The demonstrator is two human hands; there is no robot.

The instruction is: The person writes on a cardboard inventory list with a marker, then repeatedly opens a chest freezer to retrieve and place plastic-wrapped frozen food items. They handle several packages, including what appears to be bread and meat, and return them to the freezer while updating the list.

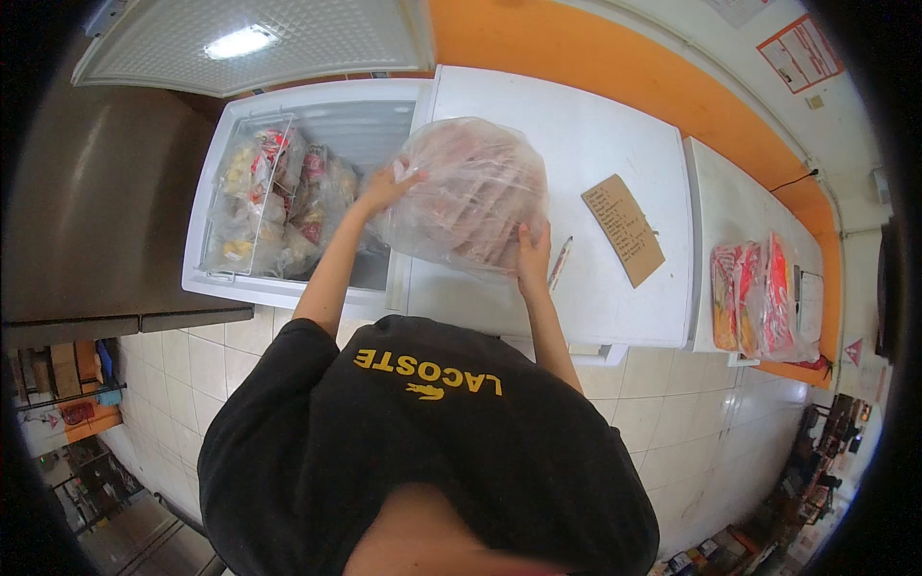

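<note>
A large clear plastic bag point(468, 194) of pinkish contents, seemingly frozen meat, is between my two hands. It lies over the white freezer lid point(562, 158), its left part reaching over the edge of the open compartment. My left hand point(389, 189) grips the bag's gathered left side, thumb on top. At the bag's lower right, my right hand point(533, 255) holds its edge, thumb uppermost. Left of the bag, the open chest freezer point(295, 291) contains several plastic bags of food point(266, 194) in and around a white wire basket point(270, 189).
A pen point(560, 263) and a cardboard piece with handwriting point(623, 230) lie right of the bag. Farther right, red food packages point(756, 299) rest on another white surface point(727, 194). The raised freezer lid point(324, 54) stands behind the open compartment; a brown refrigerator point(108, 194) is at left.
</note>
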